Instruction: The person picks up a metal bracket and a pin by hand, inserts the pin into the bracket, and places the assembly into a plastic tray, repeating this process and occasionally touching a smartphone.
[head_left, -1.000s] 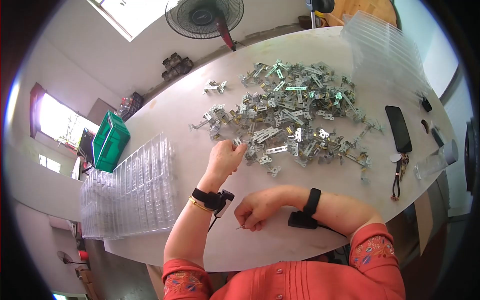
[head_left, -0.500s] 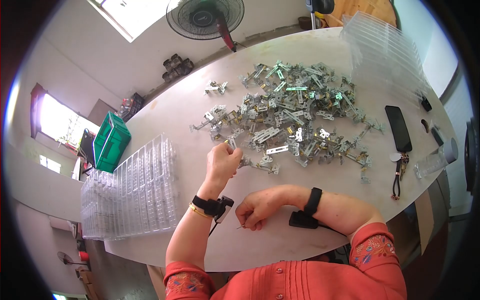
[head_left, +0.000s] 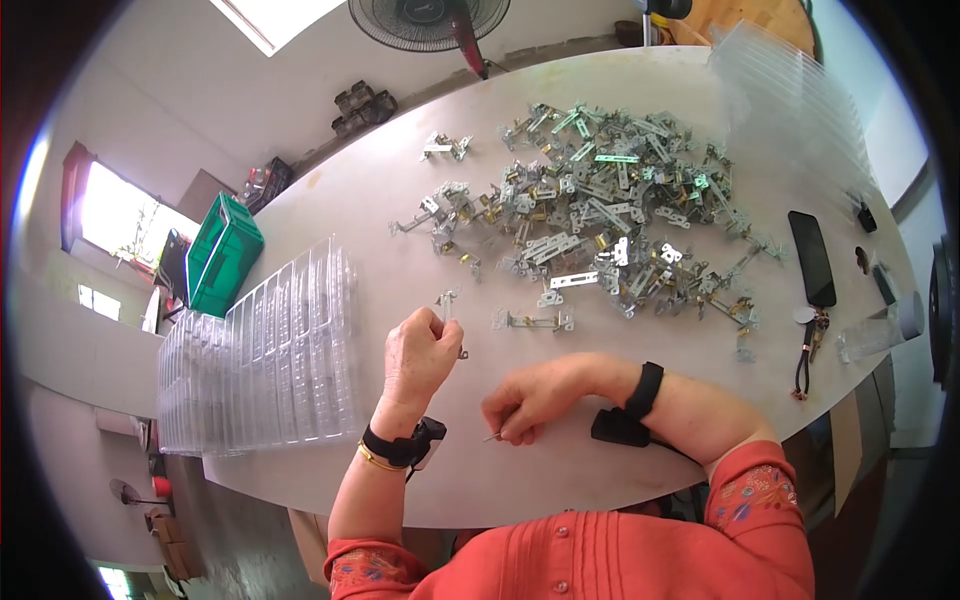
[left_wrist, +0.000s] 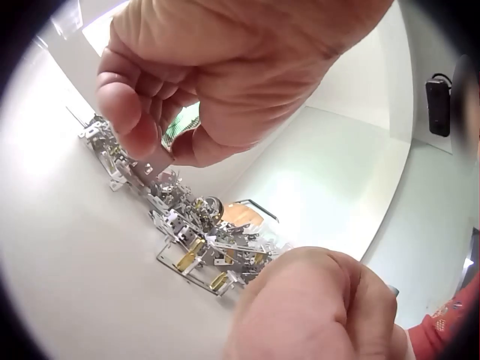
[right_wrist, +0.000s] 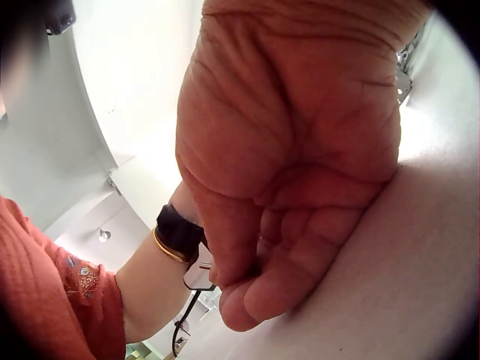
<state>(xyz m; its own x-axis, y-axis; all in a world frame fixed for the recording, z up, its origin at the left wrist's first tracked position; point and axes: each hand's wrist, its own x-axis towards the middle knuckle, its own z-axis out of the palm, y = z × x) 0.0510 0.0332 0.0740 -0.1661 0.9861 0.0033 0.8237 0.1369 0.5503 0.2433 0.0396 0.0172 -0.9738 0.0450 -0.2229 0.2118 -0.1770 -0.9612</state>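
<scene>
My left hand [head_left: 420, 352] pinches a small silver metal bracket [head_left: 447, 298] between thumb and forefinger, in front of the pile. In the left wrist view the bracket [left_wrist: 152, 163] shows as a flat plate at the fingertips, mostly covered by them. My right hand [head_left: 535, 395] rests low over the table with curled fingers, pinching a thin metal pin [head_left: 492, 437] whose tip sticks out to the left; the rest of it is hidden in the fingers. A large heap of metal brackets [head_left: 610, 205] with brass-coloured parts lies beyond both hands. One bracket [head_left: 535, 321] lies apart, just beyond the right hand.
Clear plastic trays [head_left: 290, 350] stand at the left, with a green crate [head_left: 225, 250] behind. More clear trays [head_left: 795, 105] are stacked at the back right. On the right lie a phone [head_left: 811, 258], keys [head_left: 818, 330] and a bottle [head_left: 875, 335]. A few brackets [head_left: 446, 147] sit left of the heap.
My left hand has drawn back from the heap's near edge, bringing a bracket with it. The right hand keeps its pinch on the pin. The head view has shifted slightly.
</scene>
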